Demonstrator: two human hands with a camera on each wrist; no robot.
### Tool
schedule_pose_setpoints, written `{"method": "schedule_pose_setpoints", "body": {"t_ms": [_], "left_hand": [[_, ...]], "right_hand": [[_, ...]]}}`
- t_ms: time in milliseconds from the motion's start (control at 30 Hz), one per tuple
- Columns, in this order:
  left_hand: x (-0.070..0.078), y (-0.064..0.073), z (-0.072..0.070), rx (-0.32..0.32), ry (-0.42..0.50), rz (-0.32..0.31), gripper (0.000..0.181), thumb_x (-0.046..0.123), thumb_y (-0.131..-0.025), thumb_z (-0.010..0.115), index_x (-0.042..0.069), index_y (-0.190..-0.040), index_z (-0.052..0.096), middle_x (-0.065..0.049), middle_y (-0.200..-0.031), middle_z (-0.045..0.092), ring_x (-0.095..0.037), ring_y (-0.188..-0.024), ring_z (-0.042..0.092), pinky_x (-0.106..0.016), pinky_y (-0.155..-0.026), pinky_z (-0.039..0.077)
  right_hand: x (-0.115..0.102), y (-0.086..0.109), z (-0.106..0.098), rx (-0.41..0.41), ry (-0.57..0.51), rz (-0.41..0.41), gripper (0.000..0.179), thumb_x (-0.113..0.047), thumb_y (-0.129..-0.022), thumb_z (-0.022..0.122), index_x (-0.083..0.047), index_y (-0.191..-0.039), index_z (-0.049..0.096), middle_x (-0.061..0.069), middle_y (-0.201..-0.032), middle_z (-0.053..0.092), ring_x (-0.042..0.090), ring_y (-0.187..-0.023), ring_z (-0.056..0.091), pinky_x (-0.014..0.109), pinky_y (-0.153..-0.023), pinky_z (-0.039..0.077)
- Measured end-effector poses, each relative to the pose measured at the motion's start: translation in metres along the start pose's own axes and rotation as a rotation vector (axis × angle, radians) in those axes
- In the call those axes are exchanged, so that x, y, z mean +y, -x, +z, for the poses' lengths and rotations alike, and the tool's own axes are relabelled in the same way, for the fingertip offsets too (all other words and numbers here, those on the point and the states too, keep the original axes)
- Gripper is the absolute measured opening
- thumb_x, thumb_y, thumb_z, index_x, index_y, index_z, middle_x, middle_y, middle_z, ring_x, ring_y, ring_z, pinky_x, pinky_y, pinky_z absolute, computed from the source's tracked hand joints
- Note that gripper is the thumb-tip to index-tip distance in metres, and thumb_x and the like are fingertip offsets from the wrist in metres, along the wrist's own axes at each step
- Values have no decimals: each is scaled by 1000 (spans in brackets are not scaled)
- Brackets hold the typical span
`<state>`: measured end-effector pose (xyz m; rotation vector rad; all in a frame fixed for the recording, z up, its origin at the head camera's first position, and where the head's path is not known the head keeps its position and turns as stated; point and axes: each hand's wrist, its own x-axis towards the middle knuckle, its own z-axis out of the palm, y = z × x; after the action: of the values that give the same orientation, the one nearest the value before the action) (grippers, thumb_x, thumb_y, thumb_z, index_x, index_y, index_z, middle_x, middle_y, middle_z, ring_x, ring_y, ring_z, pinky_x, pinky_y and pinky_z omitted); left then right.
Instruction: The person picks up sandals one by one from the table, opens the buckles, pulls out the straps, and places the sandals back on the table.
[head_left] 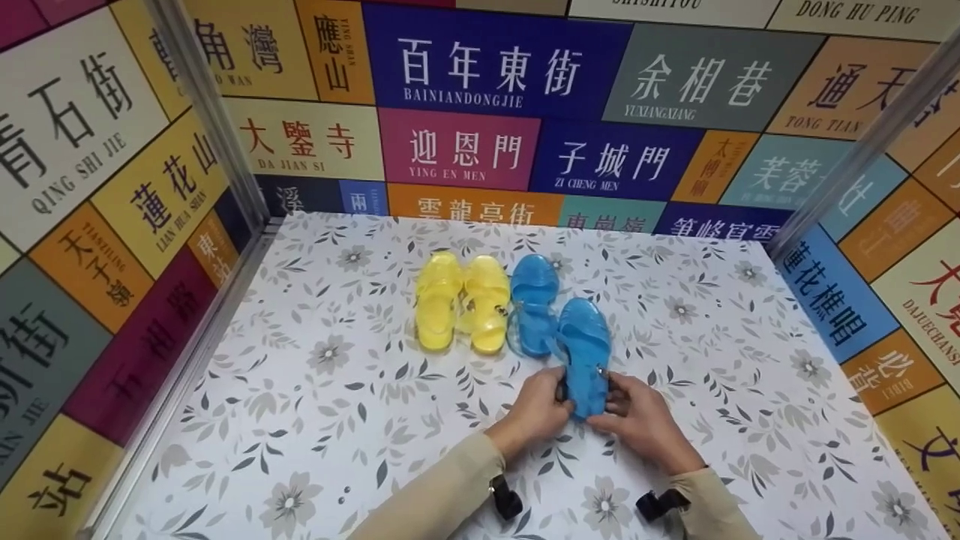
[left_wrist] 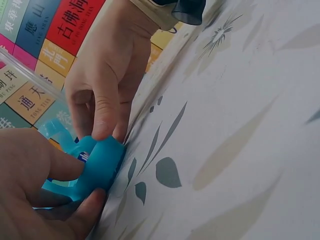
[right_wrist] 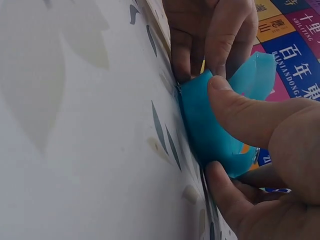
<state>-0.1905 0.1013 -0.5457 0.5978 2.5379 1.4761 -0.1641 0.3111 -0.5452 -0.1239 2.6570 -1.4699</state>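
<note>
A blue jelly sandal (head_left: 583,322) lies toe-away on the patterned table, its heel end nearest the person. My left hand (head_left: 538,405) grips the left side of that heel end, and my right hand (head_left: 641,412) holds the right side. In the left wrist view, the left hand's thumb and fingers (left_wrist: 92,202) pinch the blue sandal (left_wrist: 102,160) near the table surface. The right wrist view has the right thumb (right_wrist: 240,102) on the sandal (right_wrist: 205,120) and a finger at its lower edge. The matching blue sandal (head_left: 534,330) lies just left, a little farther back.
A pair of yellow sandals, the left one (head_left: 435,307) and the right one (head_left: 486,281), stands left of the blue pair. The floral-covered table (head_left: 300,420) is bordered by walls of coloured name tiles (head_left: 495,67). Black straps (head_left: 506,496) circle both wrists.
</note>
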Motion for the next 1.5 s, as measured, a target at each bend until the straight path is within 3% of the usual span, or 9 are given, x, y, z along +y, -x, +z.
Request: {"method": "schedule_pose_setpoints", "body": {"t_ms": [233, 533, 800, 1000, 1133, 1267, 1433, 1500], "left_hand": [[1, -1, 3, 15, -31, 36, 33, 0, -86, 73, 4, -119, 68, -6, -109, 68, -17, -106, 64, -33, -100, 54], [-2, -5, 8, 40, -80, 122, 26, -2, -84, 70, 3, -110, 67, -6, -101, 67, -16, -97, 62, -32, -90, 55], [4, -13, 10, 35, -81, 62, 30, -3, -85, 69, 5, -113, 65, -5, -106, 66, -17, -105, 63, -35, -98, 55], [8, -16, 12, 23, -59, 1, 35, -2, -90, 69, 5, -124, 65, -7, -118, 68, -19, -117, 63, -35, -106, 52], [8, -21, 12, 23, -48, 1, 32, -1, -92, 68, 5, -123, 65, -6, -116, 68, -19, -116, 63, -35, -105, 52], [7, -26, 13, 41, -36, 34, 26, -2, -93, 66, 5, -117, 65, -6, -111, 67, -19, -113, 63, -36, -102, 53], [2, -32, 18, 120, -111, 116, 20, -4, -86, 66, 3, -104, 61, -7, -101, 64, -19, -101, 62, -38, -92, 55], [2, -34, 19, 137, -135, 129, 22, -4, -84, 66, 1, -105, 61, -9, -103, 65, -21, -102, 63, -39, -93, 55]], "right_hand": [[-2, 1, -3, 25, 17, -3, 87, -9, -78, 92, 11, -149, 46, 29, -132, 65, 40, -118, 69, 36, -99, 58], [0, 2, -4, 24, -3, -29, 85, -2, -79, 90, 12, -150, 45, 32, -136, 63, 42, -122, 67, 37, -100, 57], [-4, -2, -7, 60, 21, 8, 87, -2, -80, 88, 9, -153, 43, 30, -137, 63, 41, -122, 67, 36, -101, 56], [-2, -6, -9, 66, 74, 6, 89, -5, -81, 89, 8, -155, 41, 31, -136, 63, 41, -121, 68, 39, -101, 56], [-1, -11, -11, 79, 88, -16, 87, -2, -81, 88, 9, -154, 42, 31, -134, 65, 41, -119, 69, 39, -100, 57], [-1, -17, -13, 79, 77, -25, 85, 1, -81, 87, 10, -154, 42, 31, -134, 65, 41, -119, 69, 38, -99, 57], [-2, -21, -15, 73, 81, -22, 86, 2, -82, 85, 11, -154, 39, 33, -137, 62, 42, -122, 67, 41, -102, 55], [-2, -23, -16, 71, 87, -24, 86, 2, -83, 85, 13, -154, 39, 34, -137, 62, 43, -123, 66, 43, -104, 54]]}}
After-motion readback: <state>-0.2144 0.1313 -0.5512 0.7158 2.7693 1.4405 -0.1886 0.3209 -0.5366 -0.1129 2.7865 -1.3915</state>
